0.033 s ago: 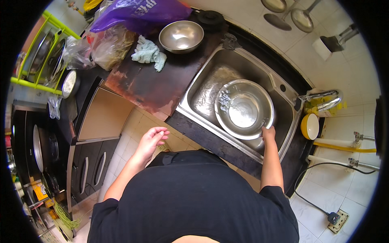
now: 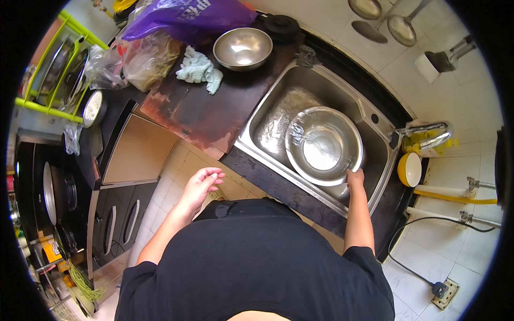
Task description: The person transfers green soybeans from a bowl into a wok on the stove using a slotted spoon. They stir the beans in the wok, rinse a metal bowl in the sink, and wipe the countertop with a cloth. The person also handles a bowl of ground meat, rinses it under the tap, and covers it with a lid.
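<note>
A wide metal basin [image 2: 345, 139] sits inside the stainless steel sink [image 2: 276, 115]; light glints in its bottom, and I cannot tell how much water it holds. My right hand [image 2: 355, 178] is closed on the basin's near right rim, its thumb and fingers partly hidden. In front of my body, over the floor and away from the counter, my left hand [image 2: 204, 184] hangs in the air. Its fingers are loosely curled and slightly apart, with nothing visible in them. The faucet [image 2: 428, 131] stands at the sink's right end.
Left of the sink, the dark counter [image 2: 206, 120] bears a metal bowl [image 2: 242, 49], a pale cloth [image 2: 198, 70] and plastic bags [image 2: 152, 61]. A yellow bowl [image 2: 409, 169] stands by the sink's right corner. Ladles [image 2: 401, 30] hang on the tiled wall.
The whole view has shifted very slightly. Both hands and the basin keep their places.
</note>
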The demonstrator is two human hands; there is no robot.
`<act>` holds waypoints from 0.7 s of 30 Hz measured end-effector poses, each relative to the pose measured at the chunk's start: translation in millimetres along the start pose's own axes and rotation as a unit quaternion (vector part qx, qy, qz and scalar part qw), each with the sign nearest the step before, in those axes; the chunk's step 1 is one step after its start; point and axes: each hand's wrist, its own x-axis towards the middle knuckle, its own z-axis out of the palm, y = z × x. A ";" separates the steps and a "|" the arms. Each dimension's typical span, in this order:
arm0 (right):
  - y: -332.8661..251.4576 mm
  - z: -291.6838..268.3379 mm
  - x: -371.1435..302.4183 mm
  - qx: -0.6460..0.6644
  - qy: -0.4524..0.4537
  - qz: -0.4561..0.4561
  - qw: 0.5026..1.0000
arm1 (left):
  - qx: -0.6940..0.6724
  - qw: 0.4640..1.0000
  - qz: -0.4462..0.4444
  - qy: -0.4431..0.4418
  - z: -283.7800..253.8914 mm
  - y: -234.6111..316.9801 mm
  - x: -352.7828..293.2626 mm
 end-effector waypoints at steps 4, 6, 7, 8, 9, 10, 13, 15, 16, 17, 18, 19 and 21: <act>-19.9 -6.2 -20.9 0.051 -0.035 0.055 0.997 | -0.022 1.000 0.017 -0.004 -12.3 -11.3 1.3; -17.6 -3.1 -19.0 0.072 -0.050 0.085 0.993 | -0.034 0.999 0.024 -0.004 -21.3 -17.4 0.0; -10.1 -1.5 -13.0 0.076 -0.048 0.104 0.991 | -0.040 0.999 0.026 -0.005 -25.5 -20.2 0.3; 14.5 -2.3 8.5 0.057 -0.079 0.139 0.986 | -0.046 0.999 0.028 -0.009 -29.7 -21.7 0.6; 14.0 1.4 7.9 0.046 -0.067 0.138 0.987 | -0.048 0.998 0.031 -0.003 -34.9 -22.8 -1.5; 12.6 0.9 9.9 0.039 -0.078 0.155 0.984 | -0.052 0.998 0.035 0.000 -39.7 -23.9 -3.1; -0.5 -2.0 1.1 0.022 -0.094 0.164 0.982 | -0.060 0.997 0.046 0.012 -56.9 -29.8 -7.5; -0.7 -5.9 -0.1 0.096 -0.120 0.197 0.968 | -0.063 0.997 0.049 0.021 -69.8 -33.2 -12.6; -4.2 -8.1 -3.7 0.125 -0.128 0.209 0.961 | -0.065 0.996 0.050 0.025 -76.2 -34.7 -14.0; -18.4 -7.2 -12.0 0.155 -0.138 0.221 0.953 | -0.066 0.996 0.051 0.029 -83.8 -35.3 -16.0; -34.7 -3.5 -23.3 0.056 -0.076 0.198 0.976 | -0.070 0.995 0.055 0.036 -92.8 -36.8 -19.1; -55.4 -0.2 -38.5 -0.043 -0.008 0.170 0.984 | -0.076 0.995 0.059 0.042 -100.3 -38.8 -21.9; -78.3 8.8 -28.5 -0.281 0.047 -0.034 0.958 | -0.092 0.992 0.065 0.057 -118.0 -45.2 -27.7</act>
